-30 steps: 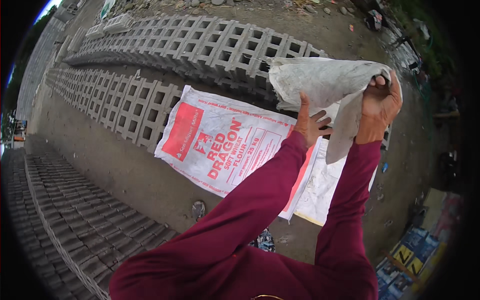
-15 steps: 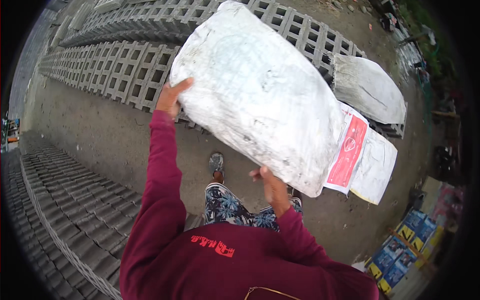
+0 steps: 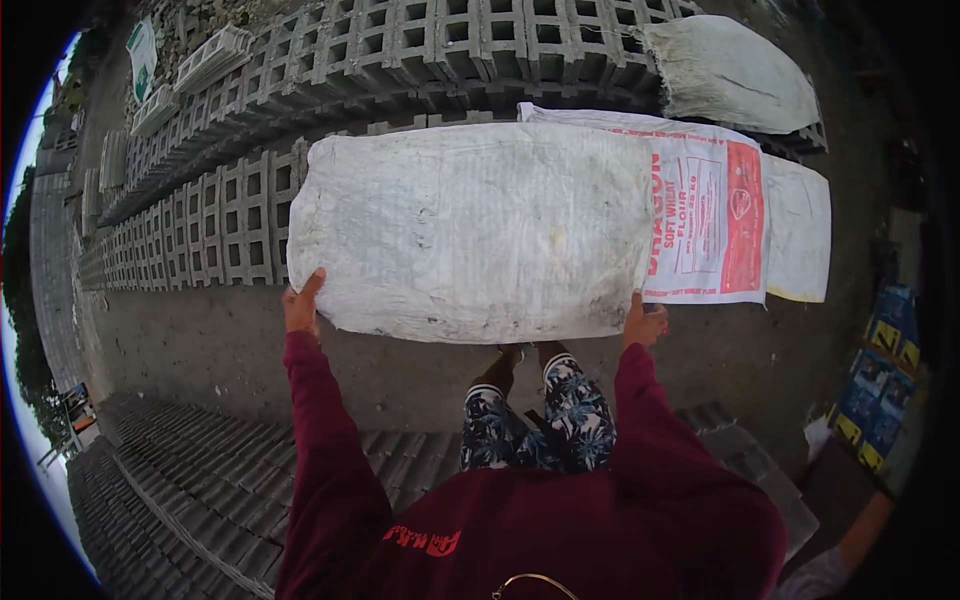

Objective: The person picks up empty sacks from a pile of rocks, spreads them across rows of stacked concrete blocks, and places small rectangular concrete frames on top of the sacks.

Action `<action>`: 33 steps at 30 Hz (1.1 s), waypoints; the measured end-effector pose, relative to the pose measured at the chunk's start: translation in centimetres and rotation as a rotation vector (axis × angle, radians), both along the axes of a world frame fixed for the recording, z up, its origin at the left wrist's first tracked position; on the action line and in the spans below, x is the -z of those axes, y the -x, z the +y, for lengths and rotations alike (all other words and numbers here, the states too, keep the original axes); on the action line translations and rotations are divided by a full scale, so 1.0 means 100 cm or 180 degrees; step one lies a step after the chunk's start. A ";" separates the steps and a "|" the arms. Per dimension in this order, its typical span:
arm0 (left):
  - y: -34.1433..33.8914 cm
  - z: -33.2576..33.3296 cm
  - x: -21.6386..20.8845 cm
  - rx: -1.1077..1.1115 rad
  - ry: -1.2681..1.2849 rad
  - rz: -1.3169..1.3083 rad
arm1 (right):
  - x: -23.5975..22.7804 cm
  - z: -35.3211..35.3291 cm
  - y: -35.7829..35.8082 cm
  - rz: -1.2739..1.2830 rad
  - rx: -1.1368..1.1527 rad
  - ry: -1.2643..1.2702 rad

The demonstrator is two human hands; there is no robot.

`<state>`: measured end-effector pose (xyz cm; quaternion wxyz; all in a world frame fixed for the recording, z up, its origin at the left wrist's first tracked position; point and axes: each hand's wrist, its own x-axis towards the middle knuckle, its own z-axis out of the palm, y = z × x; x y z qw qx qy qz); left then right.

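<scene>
White sack (image 3: 470, 230) stretched just beyond hands, long axis left to right, above blocks (image 3: 230, 220); right end lapped over printed sack (image 3: 705, 220). Near-left corner pinched by left hand (image 3: 303, 303), near-right corner by right hand (image 3: 645, 322); neither hand nearer.

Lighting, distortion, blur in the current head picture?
Head view: soft, diffuse light without hard shadows; fisheye curvature bends the rows of grey hollow concrete blocks; corners go black; the off-white rectangular woven sack shows no strong glare; the bare left hand and bare right hand show little blur.
</scene>
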<state>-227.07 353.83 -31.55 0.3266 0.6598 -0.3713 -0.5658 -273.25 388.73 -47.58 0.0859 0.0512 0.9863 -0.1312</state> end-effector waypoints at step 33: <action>-0.208 -0.094 0.171 -0.0216 0.0085 -0.0673 | 0.042 -0.164 -0.044 -0.0626 -0.0728 0.2026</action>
